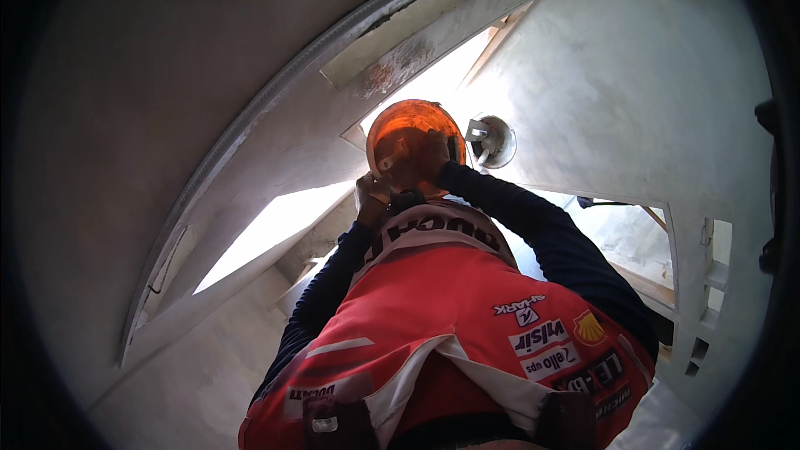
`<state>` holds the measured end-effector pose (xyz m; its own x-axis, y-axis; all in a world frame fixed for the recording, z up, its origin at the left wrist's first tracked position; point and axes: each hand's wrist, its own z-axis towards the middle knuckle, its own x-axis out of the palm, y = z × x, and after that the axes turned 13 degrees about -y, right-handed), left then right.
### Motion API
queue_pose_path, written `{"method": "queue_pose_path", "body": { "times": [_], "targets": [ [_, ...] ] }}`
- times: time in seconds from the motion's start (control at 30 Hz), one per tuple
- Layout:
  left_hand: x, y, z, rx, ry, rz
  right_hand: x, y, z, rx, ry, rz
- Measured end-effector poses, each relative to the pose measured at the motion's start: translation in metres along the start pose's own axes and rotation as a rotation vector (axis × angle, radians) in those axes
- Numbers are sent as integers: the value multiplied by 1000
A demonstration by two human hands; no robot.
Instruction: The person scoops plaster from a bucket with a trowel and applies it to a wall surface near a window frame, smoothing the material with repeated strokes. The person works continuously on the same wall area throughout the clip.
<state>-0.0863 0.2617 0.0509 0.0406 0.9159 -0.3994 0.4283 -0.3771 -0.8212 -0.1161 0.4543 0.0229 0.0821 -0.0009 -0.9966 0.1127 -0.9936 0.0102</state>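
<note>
We see both hands gripping an orange bowl [414, 143] at frame centre: left hand [372, 193] under its rim, right hand [433, 155] across. It looks rigid, light, dusty; the rim offers the best hold.

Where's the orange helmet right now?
In the head view, the orange helmet sits near the centre, held by both hands, left hand and right hand, just left of the round ceiling fitting.

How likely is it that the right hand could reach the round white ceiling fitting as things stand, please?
Probably not readily. The right hand rests on the orange helmet, and though nothing crosses between it and the round white fitting, that fitting sits on the ceiling, seemingly well above.
</note>
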Motion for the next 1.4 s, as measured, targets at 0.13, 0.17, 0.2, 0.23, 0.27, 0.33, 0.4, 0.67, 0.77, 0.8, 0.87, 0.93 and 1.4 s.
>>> {"method": "queue_pose_path", "body": {
  "times": [0.13, 0.17, 0.2, 0.23, 0.27, 0.33, 0.4, 0.67, 0.77, 0.8, 0.87, 0.93, 1.4],
  "targets": [
    [2, 12, 1, -53, 1, -116, -34, -21, -11, -23, -75, 83],
    [4, 15, 4, -51, -18, -122, -55, -33, -14, -72, -39, 63],
    [3, 17, 4, -64, -7, -149, -78, -44, -17, -59, -64, 166],
    [2, 19, 5, -74, -6, -146, -103, -55, -16, -39, -63, 272],
    [1, 20, 5, -104, -9, -117, -125, -59, -14, -25, -103, 373],
    [-3, 22, 5, -61, 0, -150, -159, -55, -4, 28, -332, 699],
    [-7, 23, 4, -50, 5, -145, -175, -38, 11, 99, -632, 881],
    [-11, 48, 20, 210, 52, 18, -115, 71, 43, 42, -994, 954],
    [-13, 62, 23, 110, 28, -29, -116, 65, 28, 2, -1061, 924],
    [-13, 67, 24, 106, 49, 28, -120, 60, 27, 54, -1091, 921],
    [-14, 75, 22, 173, 46, -88, -129, 52, 36, 242, -1018, 1043],
    [-14, 79, 23, 198, 48, -116, -131, 52, 47, 279, -1039, 1069],
    [-7, 38, 15, -58, 76, -152, -225, -113, 26, 129, -966, 420]
  ]
}}
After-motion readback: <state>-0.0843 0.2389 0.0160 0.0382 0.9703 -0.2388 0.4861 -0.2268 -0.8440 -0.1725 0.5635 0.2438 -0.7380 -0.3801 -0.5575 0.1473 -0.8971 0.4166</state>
